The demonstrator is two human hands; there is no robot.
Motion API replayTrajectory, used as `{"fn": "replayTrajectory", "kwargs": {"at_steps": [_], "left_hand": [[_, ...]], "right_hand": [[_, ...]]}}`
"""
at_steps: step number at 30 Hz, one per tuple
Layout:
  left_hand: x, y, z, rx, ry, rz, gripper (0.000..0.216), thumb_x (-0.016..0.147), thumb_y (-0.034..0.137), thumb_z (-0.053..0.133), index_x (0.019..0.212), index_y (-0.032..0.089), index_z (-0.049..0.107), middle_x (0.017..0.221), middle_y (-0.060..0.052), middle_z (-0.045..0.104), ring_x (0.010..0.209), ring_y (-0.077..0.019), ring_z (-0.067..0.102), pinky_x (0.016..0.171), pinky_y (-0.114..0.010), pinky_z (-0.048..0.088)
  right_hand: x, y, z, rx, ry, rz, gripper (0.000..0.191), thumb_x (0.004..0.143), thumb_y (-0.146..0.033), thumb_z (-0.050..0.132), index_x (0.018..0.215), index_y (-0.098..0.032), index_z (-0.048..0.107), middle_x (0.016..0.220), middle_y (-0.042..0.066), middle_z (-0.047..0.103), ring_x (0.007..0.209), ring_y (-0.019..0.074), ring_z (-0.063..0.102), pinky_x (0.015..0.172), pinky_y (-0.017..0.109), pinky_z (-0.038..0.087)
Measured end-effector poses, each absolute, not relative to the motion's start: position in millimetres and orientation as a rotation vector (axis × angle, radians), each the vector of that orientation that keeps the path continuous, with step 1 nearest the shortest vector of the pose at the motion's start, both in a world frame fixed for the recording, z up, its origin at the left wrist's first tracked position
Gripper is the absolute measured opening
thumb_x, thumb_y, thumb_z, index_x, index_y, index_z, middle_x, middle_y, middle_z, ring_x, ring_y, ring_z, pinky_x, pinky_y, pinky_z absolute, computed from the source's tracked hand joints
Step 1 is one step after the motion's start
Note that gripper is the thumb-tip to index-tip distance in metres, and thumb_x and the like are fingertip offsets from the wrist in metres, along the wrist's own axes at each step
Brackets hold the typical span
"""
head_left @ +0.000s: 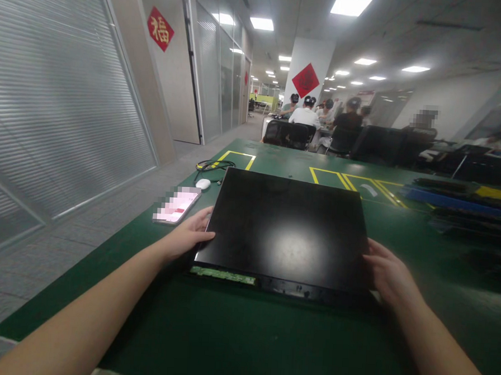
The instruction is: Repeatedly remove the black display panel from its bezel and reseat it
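A black flat display panel [282, 228] is held between my two hands above the green table [242, 344]. Along its near edge runs a strip with a green circuit board [223, 275]. My left hand [195, 229] grips the panel's left edge, thumb on the front face and fingers around the side. On the right edge, my right hand [386, 270] is closed, its fingers partly hidden by the panel. Light from the ceiling reflects as a bright patch on the dark screen.
Left of the panel lie a phone [178, 205], a white rounded object [202, 183] and a coiled black cable [213, 165]. Yellow tape [329, 170] marks the far tabletop. Dark and blue stacked items [447, 196] sit at the right. Several people are seated beyond.
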State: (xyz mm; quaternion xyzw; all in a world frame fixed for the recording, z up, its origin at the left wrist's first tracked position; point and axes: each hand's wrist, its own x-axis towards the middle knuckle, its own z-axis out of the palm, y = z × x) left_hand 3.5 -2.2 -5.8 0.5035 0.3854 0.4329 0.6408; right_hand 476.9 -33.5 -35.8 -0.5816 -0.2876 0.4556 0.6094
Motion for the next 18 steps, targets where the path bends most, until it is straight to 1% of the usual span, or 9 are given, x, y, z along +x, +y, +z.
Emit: {"fn": "replayTrajectory", "kwargs": {"at_steps": [6, 11, 15, 18], "left_hand": [[2.0, 0.3, -9.2, 1.145, 0.873, 0.991, 0.075, 0.072, 0.005, 0.073, 0.140, 0.026, 0.051, 0.119, -0.009, 0.075, 0.113, -0.0293, 0.069, 0.098, -0.040, 0.051], [1.1, 1.2, -10.2, 1.174, 0.841, 0.968, 0.074, 0.075, 0.006, 0.071, 0.142, 0.029, 0.049, 0.123, -0.008, 0.073, 0.114, -0.0287, 0.068, 0.097, -0.039, 0.051], [1.4, 1.5, -10.3, 1.202, 0.835, 0.973, 0.072, 0.075, 0.006, 0.071, 0.141, 0.028, 0.051, 0.125, -0.008, 0.073, 0.116, -0.0284, 0.067, 0.098, -0.039, 0.050], [1.7, 1.0, -9.7, 1.210, 0.820, 0.965, 0.072, 0.076, 0.006, 0.069, 0.142, 0.029, 0.051, 0.125, -0.008, 0.073, 0.116, -0.0280, 0.067, 0.098, -0.039, 0.050]], "right_hand": [[477.5, -32.5, -36.3, -1.346, -0.654, 1.023, 0.051, 0.048, -0.012, 0.076, 0.097, -0.023, 0.074, 0.099, 0.005, 0.074, 0.099, 0.0258, 0.069, 0.080, 0.035, 0.058], [478.6, -33.1, -35.1, -1.340, -0.652, 1.064, 0.049, 0.049, -0.013, 0.075, 0.097, -0.024, 0.073, 0.100, 0.005, 0.074, 0.096, 0.0267, 0.070, 0.078, 0.037, 0.059], [479.2, -33.5, -34.7, -1.352, -0.680, 1.063, 0.048, 0.052, -0.016, 0.074, 0.100, -0.024, 0.073, 0.100, 0.007, 0.074, 0.093, 0.0278, 0.070, 0.074, 0.038, 0.059], [478.9, -33.7, -35.0, -1.354, -0.724, 1.041, 0.047, 0.055, -0.019, 0.072, 0.101, -0.023, 0.072, 0.101, 0.009, 0.074, 0.092, 0.0287, 0.071, 0.075, 0.040, 0.059]]}}
